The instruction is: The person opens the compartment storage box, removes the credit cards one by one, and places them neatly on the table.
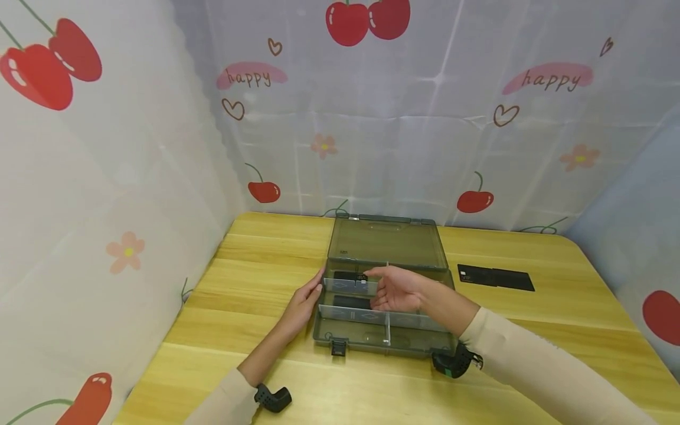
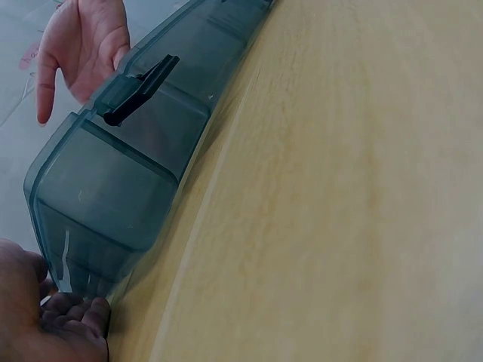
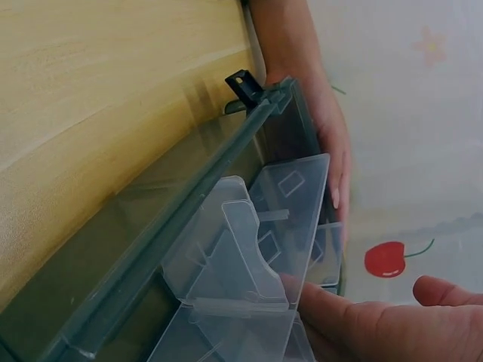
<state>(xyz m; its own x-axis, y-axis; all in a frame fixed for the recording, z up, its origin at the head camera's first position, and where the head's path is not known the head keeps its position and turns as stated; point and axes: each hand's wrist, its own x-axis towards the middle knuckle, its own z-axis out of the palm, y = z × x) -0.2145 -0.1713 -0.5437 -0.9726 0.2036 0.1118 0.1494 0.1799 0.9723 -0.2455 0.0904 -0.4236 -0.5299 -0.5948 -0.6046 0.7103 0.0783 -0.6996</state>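
Note:
A translucent dark green compartment box [image 1: 350, 337] stands on the table with its lid [image 1: 390, 239] folded back. My left hand [image 1: 304, 307] rests against the box's left side, fingers extended along it in the right wrist view. Over the middle row is my right hand [image 1: 398, 289], thumb out and fingers loosely bent, fingertips beside a black card [image 1: 347, 302] lying in the middle left compartment. Another black card [image 1: 347, 276] with pale lettering lies in the back left compartment. Clear dividers [image 3: 294, 196] partly cover the right fingertips in the right wrist view.
Two black cards [image 1: 478, 275] lie end to end on the wooden table [image 1: 265, 254], right of the box. Latches [image 1: 338, 347] stick out from the box's front edge. Printed cloth [image 1: 382, 165] hangs behind and beside the table.

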